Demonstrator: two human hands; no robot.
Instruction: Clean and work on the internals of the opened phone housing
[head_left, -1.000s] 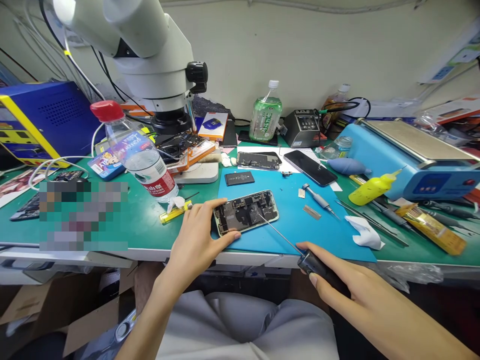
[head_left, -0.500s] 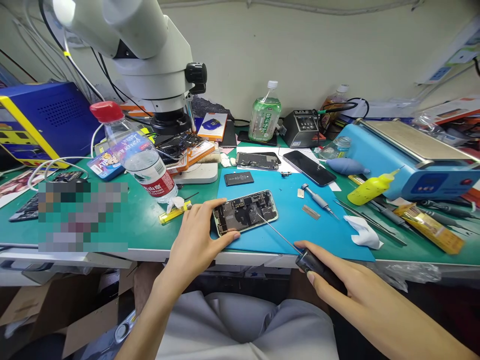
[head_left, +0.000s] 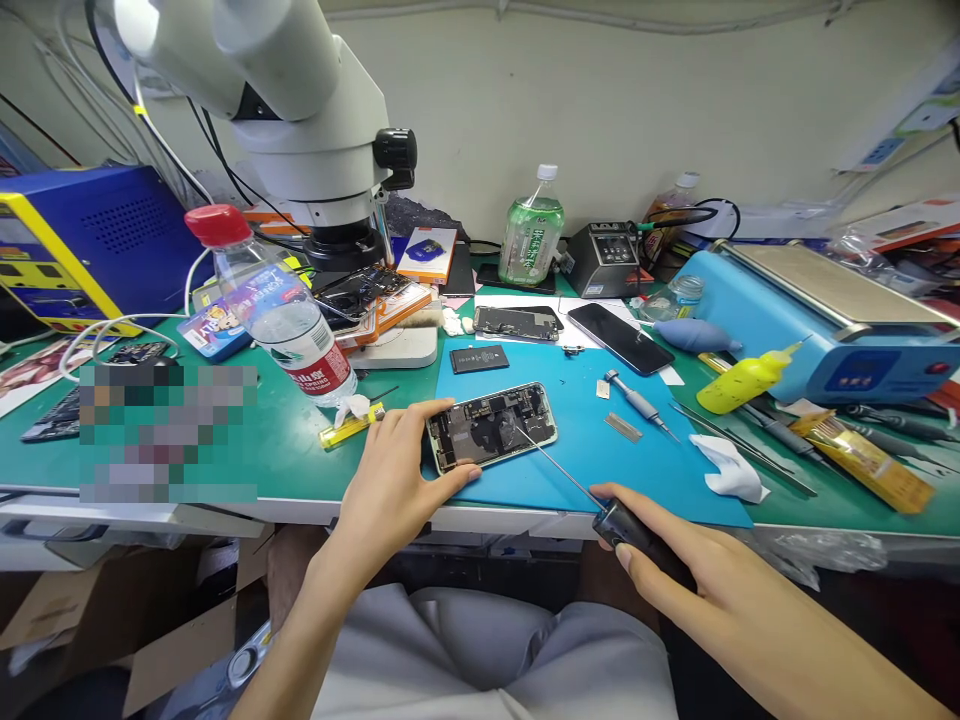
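Note:
An opened phone (head_left: 491,432) lies on a blue mat (head_left: 570,400), its inner parts and a dark middle area showing. My left hand (head_left: 409,460) grips the phone's left end, with fingers at the far edge and thumb along the near edge. In my right hand (head_left: 675,560) is a black-handled tool (head_left: 637,540) with a long, thin metal shaft. The shaft's tip rests at or just over the dark area inside the phone; contact is too small to tell. A loose phone battery (head_left: 479,358) lies behind the phone.
A screwdriver (head_left: 636,397) and a small metal strip (head_left: 622,427) lie right on the mat. Phone screens (head_left: 621,338) sit behind. A water bottle (head_left: 307,345) and microscope (head_left: 307,130) stand left; a yellow squeeze bottle (head_left: 742,380) and blue heating unit (head_left: 832,320) are right.
The view has shifted very slightly. Both hands, the phone and the tool keep the same positions relative to each other.

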